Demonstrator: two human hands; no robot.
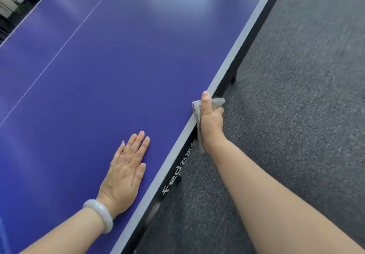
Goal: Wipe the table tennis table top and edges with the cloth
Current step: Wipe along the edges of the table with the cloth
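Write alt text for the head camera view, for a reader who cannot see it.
A person's right hand grips a grey cloth against the side edge of a blue table tennis table, thumb on the white border. The left hand, a pale bangle on its wrist, rests flat on its top; grey carpet lies beyond.

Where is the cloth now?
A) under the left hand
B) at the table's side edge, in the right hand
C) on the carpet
B: the right hand grips the cloth over the table edge; the left hand rests flat and bare on the top.
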